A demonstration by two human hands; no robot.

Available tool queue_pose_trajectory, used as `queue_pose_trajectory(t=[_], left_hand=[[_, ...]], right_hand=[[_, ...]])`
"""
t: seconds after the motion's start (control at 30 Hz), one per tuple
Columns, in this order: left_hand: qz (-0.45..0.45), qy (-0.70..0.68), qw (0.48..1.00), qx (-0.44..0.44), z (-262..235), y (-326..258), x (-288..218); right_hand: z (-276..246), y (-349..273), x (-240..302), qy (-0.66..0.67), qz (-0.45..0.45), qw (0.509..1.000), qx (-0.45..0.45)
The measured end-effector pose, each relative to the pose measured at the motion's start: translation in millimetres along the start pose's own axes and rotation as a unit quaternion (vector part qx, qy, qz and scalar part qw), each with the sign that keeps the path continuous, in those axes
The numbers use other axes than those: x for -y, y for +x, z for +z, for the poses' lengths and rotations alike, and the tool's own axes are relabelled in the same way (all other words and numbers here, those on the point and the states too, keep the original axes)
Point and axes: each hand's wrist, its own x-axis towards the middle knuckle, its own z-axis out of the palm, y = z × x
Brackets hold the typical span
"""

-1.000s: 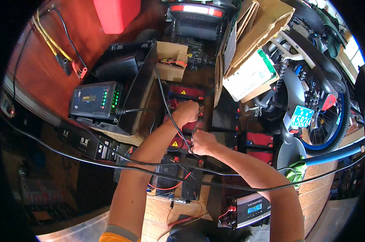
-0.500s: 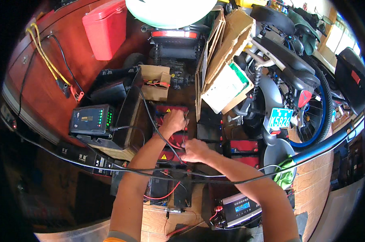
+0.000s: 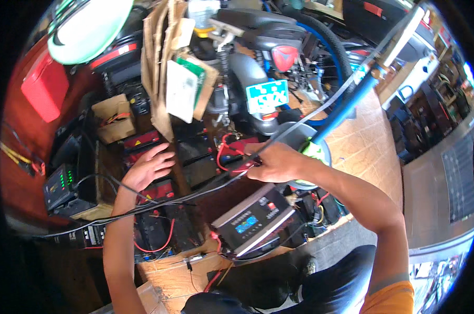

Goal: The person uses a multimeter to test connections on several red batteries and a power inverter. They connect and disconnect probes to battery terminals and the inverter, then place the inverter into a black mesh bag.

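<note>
Hands parted: right hand (image 3: 276, 163) now pinching red clip (image 3: 240, 166); left hand (image 3: 147, 168) splayed flat on boxy battery (image 3: 154, 189).

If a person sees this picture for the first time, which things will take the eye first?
Probably the two bare arms in the middle: the right hand pinches a red clamp on a cable, and the left hand lies open on the red-topped batteries. Below them a grey charger with a blue screen stands out, and a blue-green plate on the scooter behind.
</note>
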Motion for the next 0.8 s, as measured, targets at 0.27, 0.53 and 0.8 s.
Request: queue_pose_trajectory(t=[0.27, 0.53, 0.8], left_hand=[[-0.015, 0.007, 0.97, -0.242, -46.7, -23.0, 55.8], [0.027, -0.004, 0.938, -0.345, -29.2, -36.7, 58.6], [0.025, 0.082, 0.917, -0.389, -21.6, -40.3, 57.4]], right_hand=[[-48.7, -177.6, -64.0, 0.287, 0.114, 0.95, -0.05], [-29.7, -258.7, -107.9, 0.452, 0.21, 0.847, -0.183], [-6.4, -215.7, -119.7, 0.403, 0.168, 0.891, -0.123]])
